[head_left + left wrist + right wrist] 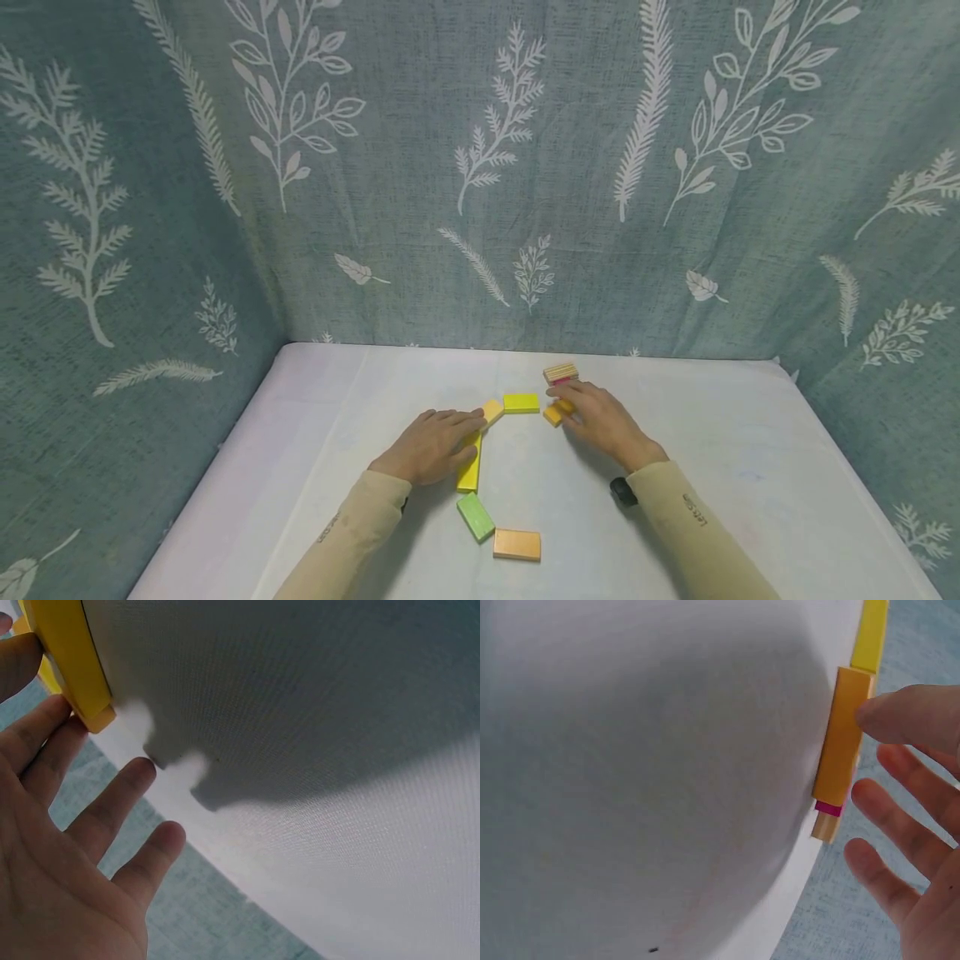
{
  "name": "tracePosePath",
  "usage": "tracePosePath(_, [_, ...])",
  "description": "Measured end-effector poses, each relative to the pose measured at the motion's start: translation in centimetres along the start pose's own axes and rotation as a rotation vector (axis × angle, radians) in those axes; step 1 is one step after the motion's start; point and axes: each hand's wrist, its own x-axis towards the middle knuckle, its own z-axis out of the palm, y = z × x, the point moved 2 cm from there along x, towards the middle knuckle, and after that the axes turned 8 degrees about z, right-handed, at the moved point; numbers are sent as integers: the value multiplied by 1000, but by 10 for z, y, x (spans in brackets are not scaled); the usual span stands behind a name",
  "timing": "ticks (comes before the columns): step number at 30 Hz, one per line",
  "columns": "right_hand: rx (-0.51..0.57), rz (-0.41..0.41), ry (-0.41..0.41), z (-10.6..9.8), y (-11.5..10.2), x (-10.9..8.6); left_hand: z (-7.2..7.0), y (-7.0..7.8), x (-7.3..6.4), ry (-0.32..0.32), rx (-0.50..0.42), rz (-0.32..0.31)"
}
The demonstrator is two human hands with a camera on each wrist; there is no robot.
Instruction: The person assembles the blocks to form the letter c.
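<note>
My left hand [435, 446] rests over a long yellow block [468, 471], its extended fingers reaching a pale orange block [492, 412]. In the left wrist view, the thumb touches the yellow block [71, 652] and the outer fingers are spread. My right hand [603, 421] pinches an orange block [553, 415] between thumb and index finger. The thumb lies against the face of that orange block [840, 742] in the right wrist view, with the other fingers spread apart. A yellow block [521, 403] lies flat between the two hands.
A green block [476, 517] and a light orange block [517, 545] lie nearer me, continuing the curve. Behind the right fingers sits a small group of wooden blocks [560, 372], one pink. Patterned cloth [480, 167] walls the white table [360, 375] at the back and sides.
</note>
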Motion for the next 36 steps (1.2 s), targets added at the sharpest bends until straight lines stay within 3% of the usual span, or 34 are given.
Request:
tracePosePath(8, [-86,-115,-3,8,-1,0,1,0,0,16,0,6])
tracePosePath(19, [-115,-144,46,11,1,0,-1,2,-1,26,10,3])
tracePosePath(26, [-111,-114,52,9,2,-2,-2,2,-1,25,25,6])
tracePosePath(36, [-111,-47,-1,6,3,-2,-1,2,-1,13,19,-8])
